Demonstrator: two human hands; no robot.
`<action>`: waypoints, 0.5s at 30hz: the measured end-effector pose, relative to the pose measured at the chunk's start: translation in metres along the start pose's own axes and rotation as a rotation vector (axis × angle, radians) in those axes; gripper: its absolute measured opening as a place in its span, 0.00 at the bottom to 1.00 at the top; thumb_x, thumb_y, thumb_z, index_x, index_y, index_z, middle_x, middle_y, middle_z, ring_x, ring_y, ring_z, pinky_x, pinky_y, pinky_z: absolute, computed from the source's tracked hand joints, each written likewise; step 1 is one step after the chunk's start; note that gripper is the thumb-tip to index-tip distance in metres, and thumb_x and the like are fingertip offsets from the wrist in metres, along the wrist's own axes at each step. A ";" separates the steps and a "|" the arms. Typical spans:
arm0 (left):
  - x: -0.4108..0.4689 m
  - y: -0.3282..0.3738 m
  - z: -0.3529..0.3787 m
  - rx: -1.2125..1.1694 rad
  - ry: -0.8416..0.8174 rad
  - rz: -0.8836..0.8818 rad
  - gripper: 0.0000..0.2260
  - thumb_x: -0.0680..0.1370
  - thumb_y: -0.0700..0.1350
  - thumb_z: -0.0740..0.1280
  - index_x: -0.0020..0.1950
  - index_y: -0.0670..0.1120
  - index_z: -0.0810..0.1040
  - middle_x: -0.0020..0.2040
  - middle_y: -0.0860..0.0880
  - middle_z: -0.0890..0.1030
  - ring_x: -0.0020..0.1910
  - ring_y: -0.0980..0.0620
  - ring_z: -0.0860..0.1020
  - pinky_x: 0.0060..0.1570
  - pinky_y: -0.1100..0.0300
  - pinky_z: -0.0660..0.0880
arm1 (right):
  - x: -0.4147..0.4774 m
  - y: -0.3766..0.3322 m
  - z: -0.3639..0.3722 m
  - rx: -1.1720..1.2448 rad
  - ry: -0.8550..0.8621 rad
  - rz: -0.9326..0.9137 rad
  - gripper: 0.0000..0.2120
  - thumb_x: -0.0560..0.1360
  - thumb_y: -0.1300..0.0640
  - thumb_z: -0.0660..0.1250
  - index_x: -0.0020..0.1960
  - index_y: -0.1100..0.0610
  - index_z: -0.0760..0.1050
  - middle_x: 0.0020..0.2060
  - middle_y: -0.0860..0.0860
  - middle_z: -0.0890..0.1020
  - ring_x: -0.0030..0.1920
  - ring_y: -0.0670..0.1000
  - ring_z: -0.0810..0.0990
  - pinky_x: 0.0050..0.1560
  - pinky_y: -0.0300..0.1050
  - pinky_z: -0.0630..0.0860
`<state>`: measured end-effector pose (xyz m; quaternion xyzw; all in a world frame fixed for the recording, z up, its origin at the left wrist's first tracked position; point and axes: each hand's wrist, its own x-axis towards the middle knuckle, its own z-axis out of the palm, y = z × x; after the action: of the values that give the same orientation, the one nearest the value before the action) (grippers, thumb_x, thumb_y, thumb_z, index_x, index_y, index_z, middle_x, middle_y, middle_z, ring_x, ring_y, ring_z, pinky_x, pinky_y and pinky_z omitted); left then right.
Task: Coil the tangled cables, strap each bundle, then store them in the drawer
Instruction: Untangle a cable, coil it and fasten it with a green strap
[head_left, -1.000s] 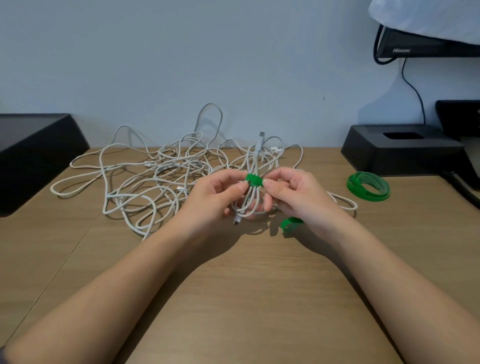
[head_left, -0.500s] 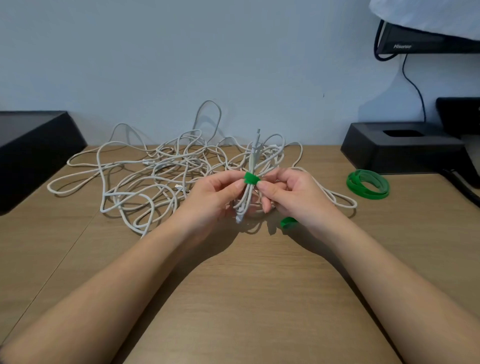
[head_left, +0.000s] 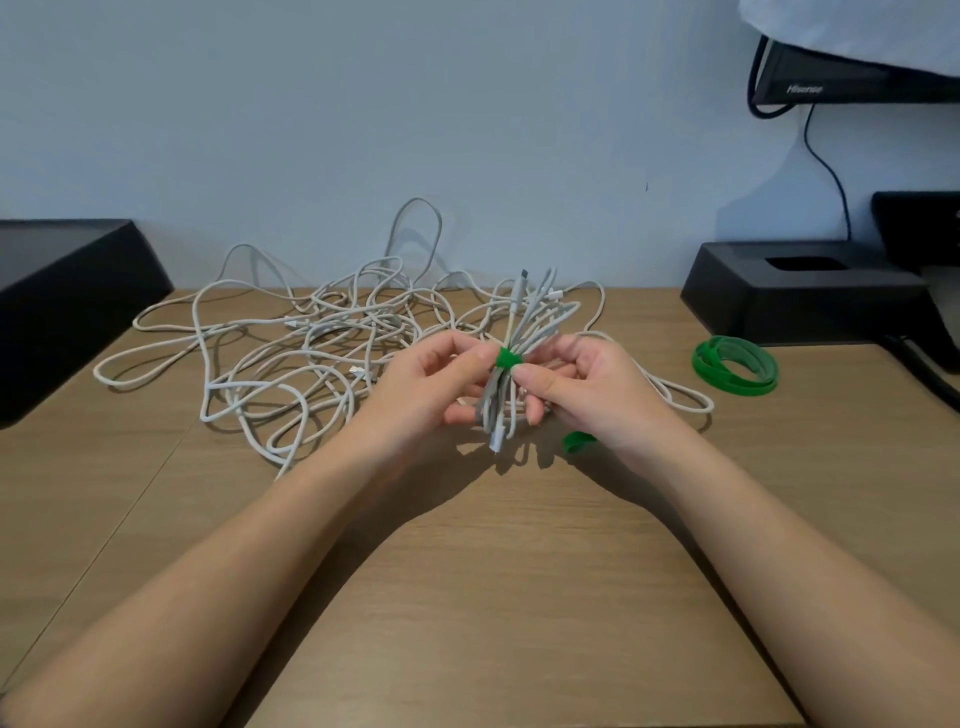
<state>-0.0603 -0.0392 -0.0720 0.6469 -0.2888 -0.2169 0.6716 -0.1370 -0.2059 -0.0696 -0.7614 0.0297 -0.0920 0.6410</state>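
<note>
At frame centre my left hand (head_left: 421, 384) and right hand (head_left: 587, 389) both pinch the green strap (head_left: 506, 358) round the coiled bundle (head_left: 496, 410), whose lower loops my fingers partly hide. The tangled cables (head_left: 291, 353) sprawl centre-left on the wooden desk (head_left: 493, 571). A black box (head_left: 62, 301) is cut off at the left edge.

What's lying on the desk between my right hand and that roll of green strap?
In the head view, a loop of white cable lies on the desk between the right hand and the green strap roll, short of the roll.
</note>
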 end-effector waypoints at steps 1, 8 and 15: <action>0.000 0.000 0.001 0.013 0.002 -0.010 0.12 0.75 0.45 0.68 0.54 0.39 0.77 0.46 0.43 0.84 0.44 0.46 0.83 0.44 0.55 0.82 | 0.001 0.001 0.000 -0.049 0.019 -0.015 0.05 0.76 0.60 0.69 0.51 0.58 0.79 0.31 0.53 0.84 0.36 0.49 0.85 0.46 0.45 0.81; 0.000 0.002 -0.002 -0.109 -0.060 -0.134 0.12 0.80 0.41 0.63 0.60 0.35 0.75 0.48 0.40 0.83 0.44 0.44 0.83 0.41 0.54 0.81 | 0.001 0.000 -0.004 -0.134 0.000 -0.077 0.05 0.78 0.61 0.67 0.49 0.61 0.81 0.33 0.51 0.84 0.38 0.48 0.84 0.45 0.39 0.80; -0.001 0.002 -0.002 -0.232 -0.124 -0.165 0.11 0.82 0.40 0.59 0.60 0.37 0.75 0.48 0.39 0.83 0.46 0.45 0.83 0.48 0.49 0.82 | -0.001 -0.001 -0.006 -0.225 0.057 -0.144 0.03 0.77 0.58 0.68 0.46 0.55 0.81 0.30 0.47 0.82 0.34 0.44 0.81 0.39 0.39 0.78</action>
<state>-0.0598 -0.0375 -0.0701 0.5717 -0.2487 -0.3428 0.7027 -0.1389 -0.2113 -0.0674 -0.8258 0.0034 -0.1557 0.5420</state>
